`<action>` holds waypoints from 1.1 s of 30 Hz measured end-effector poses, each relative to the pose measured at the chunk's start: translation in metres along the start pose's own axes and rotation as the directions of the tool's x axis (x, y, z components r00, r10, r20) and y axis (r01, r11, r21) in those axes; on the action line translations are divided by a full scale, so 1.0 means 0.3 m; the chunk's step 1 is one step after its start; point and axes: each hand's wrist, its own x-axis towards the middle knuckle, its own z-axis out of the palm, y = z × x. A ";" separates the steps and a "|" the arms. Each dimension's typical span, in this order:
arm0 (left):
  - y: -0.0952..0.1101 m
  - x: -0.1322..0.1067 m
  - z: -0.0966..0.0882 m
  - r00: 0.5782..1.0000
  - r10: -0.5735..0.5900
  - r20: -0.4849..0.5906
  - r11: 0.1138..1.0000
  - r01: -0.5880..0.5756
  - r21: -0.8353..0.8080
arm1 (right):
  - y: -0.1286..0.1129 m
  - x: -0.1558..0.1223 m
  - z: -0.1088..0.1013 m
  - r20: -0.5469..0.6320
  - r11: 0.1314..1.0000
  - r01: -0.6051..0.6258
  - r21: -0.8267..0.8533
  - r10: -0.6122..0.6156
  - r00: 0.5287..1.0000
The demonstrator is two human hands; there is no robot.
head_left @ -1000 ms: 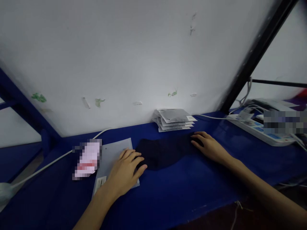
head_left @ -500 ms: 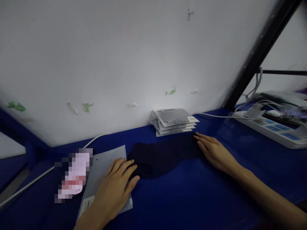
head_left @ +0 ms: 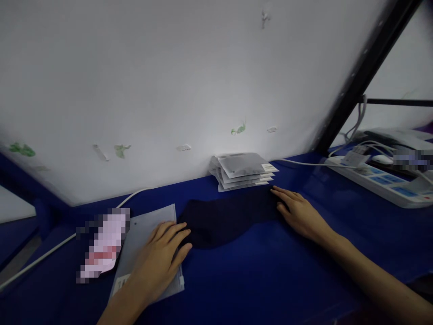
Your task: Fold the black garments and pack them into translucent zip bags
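Observation:
A dark, flat piece of fabric (head_left: 219,221), long and with a curved outline, lies across the blue table. Its exact kind is hard to make out. My left hand (head_left: 164,255) is open, palm down, with spread fingertips at the fabric's left end. Under that hand lies a frosted zip bag (head_left: 145,234) with a barcode label (head_left: 122,282) near its lower left corner. At the fabric's other end rests my right hand (head_left: 297,210), open, its fingers stretched out flat along the edge.
Against the white wall sits a stack of several frosted packets (head_left: 243,169) with labels. A blurred pink item (head_left: 104,243) lies left of the bag, near a white cable (head_left: 40,257). On the right are a white power strip (head_left: 379,180) and a dark metal post (head_left: 355,76).
The whole view has shifted slightly. Both hands stay at the two ends of the fabric, with little visible movement.

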 end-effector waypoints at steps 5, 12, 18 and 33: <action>0.002 0.004 -0.002 0.997 -0.069 0.044 0.996 0.072 -0.049 | -0.011 0.003 -0.007 -0.005 1.000 -0.026 0.002 0.026 1.000; -0.005 0.011 0.004 0.997 -0.067 0.042 0.995 0.070 -0.075 | -0.011 0.006 -0.013 0.011 0.999 -0.031 0.008 0.031 0.999; 0.001 0.007 0.002 0.997 -0.074 0.006 0.991 0.074 -0.107 | -0.007 0.000 -0.016 -0.001 0.998 -0.035 0.052 0.035 0.999; 0.005 -0.001 -0.003 0.996 -0.087 -0.008 0.988 0.086 -0.130 | -0.009 -0.001 -0.023 0.006 0.991 -0.056 0.120 0.055 0.998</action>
